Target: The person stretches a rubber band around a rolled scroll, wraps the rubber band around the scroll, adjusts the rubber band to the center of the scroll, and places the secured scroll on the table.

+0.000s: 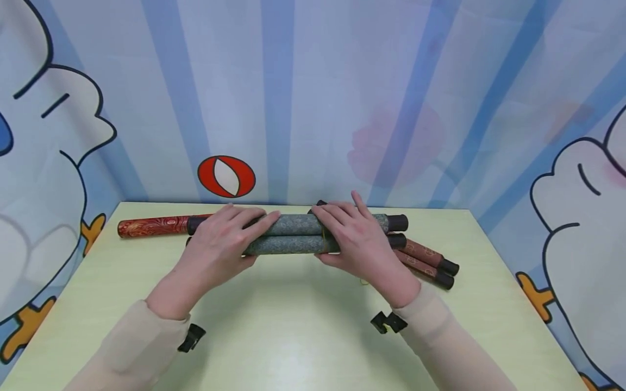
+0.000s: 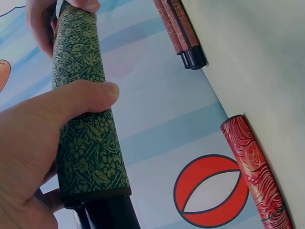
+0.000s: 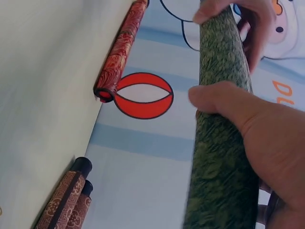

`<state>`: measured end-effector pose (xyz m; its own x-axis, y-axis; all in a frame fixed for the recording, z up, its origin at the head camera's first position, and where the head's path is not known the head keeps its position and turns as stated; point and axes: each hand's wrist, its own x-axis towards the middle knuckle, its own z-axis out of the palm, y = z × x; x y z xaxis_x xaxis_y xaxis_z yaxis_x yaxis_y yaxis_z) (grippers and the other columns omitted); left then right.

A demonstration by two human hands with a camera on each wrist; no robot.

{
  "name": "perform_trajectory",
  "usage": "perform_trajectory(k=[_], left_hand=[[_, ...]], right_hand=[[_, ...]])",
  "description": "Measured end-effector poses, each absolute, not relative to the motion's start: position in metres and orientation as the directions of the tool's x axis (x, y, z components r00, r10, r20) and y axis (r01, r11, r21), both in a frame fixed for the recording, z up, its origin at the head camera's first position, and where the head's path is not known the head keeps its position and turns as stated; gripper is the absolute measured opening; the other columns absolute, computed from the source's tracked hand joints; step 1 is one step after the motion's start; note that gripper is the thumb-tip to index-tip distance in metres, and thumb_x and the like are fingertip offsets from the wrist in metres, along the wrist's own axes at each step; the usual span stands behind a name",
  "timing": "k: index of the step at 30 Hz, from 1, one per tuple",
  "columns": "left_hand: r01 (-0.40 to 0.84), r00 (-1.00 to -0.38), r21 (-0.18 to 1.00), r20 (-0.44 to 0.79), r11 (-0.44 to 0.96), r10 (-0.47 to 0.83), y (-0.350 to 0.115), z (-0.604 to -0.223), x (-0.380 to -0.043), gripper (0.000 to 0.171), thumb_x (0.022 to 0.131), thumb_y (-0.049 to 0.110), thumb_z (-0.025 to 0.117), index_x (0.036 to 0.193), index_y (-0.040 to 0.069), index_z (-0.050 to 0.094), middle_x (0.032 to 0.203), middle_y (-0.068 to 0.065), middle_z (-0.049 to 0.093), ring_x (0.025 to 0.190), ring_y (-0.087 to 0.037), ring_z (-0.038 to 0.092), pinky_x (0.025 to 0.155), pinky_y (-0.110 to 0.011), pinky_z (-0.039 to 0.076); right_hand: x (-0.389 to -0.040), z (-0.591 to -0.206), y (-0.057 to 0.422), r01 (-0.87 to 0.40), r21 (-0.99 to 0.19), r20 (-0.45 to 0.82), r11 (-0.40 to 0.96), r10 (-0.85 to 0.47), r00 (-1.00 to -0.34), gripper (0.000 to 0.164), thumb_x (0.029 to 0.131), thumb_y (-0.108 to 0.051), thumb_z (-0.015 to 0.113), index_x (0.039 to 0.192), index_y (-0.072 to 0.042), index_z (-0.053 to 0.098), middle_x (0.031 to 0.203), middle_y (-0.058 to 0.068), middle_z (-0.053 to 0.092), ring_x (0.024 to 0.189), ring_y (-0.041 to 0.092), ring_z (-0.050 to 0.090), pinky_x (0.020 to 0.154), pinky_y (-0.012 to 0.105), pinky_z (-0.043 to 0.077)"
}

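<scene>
A green patterned scroll (image 1: 290, 244), rolled from both ends into two parallel rolls with black end knobs, is held level above the table. My left hand (image 1: 222, 239) grips its left part, and in the left wrist view that thumb lies across the patterned green scroll (image 2: 93, 152). Toward the other end, my right hand (image 1: 354, 233) holds the scroll with the thumb along the near side. The right wrist view shows this thumb pressing on the green scroll (image 3: 219, 157). Beside the right fingers a thin yellowish cord (image 1: 324, 234) crosses the rolls. Most fingers behind the scroll are hidden.
A red swirl-patterned scroll (image 1: 154, 226) lies at the table's back left. At the right lies a brown double-rolled scroll (image 1: 423, 260) with black knobs. Behind the pale table (image 1: 288, 326) stands a striped blue cartoon backdrop (image 1: 313, 108).
</scene>
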<state>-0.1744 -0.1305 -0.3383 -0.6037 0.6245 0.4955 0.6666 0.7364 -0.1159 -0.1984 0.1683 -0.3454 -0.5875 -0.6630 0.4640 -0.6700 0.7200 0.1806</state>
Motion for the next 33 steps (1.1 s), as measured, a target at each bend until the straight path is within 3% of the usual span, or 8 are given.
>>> perform_trajectory(k=[8,17,25,33], left_hand=[[0.674,-0.604,-0.103,0.493,0.731,0.626,-0.129,-0.339,-0.175,0.080,0.073,0.017,0.099,0.146,0.015,0.066,0.128,-0.013,0.070,0.113,-0.034,0.067,0.099,-0.049,0.059],[0.687,-0.575,-0.123,0.510,0.716,0.639,-0.125,-0.339,-0.176,0.081,0.072,0.019,0.100,0.145,0.014,0.066,0.127,-0.013,0.070,0.113,-0.035,0.067,0.103,-0.050,0.057],[0.674,-0.605,-0.110,0.485,0.730,0.632,-0.127,-0.340,-0.176,0.082,0.072,0.018,0.100,0.147,0.015,0.065,0.129,-0.013,0.070,0.114,-0.035,0.066,0.103,-0.051,0.057],[0.694,-0.560,-0.112,0.537,0.711,0.631,-0.121,-0.340,-0.177,0.079,0.071,0.015,0.099,0.143,0.014,0.068,0.126,-0.012,0.071,0.110,-0.035,0.068,0.102,-0.051,0.057]], right_hand=[[-0.192,-0.343,0.174,-0.646,0.132,0.403,0.752,-0.636,-0.658,0.101,0.076,-0.053,0.095,0.155,-0.006,0.052,0.144,0.012,0.063,0.134,0.033,0.059,0.128,0.062,0.027],[-0.195,-0.342,0.164,-0.663,0.200,0.417,0.721,-0.675,-0.609,0.096,0.077,-0.054,0.095,0.152,-0.008,0.057,0.140,0.011,0.066,0.132,0.032,0.060,0.127,0.062,0.029],[-0.190,-0.340,0.174,-0.625,0.142,0.368,0.767,-0.627,-0.686,0.100,0.078,-0.051,0.094,0.157,-0.007,0.051,0.147,0.011,0.061,0.137,0.032,0.057,0.129,0.063,0.025],[-0.195,-0.343,0.165,-0.655,0.187,0.439,0.732,-0.659,-0.611,0.091,0.074,-0.045,0.097,0.147,-0.006,0.059,0.137,0.012,0.066,0.129,0.033,0.061,0.126,0.063,0.030]])
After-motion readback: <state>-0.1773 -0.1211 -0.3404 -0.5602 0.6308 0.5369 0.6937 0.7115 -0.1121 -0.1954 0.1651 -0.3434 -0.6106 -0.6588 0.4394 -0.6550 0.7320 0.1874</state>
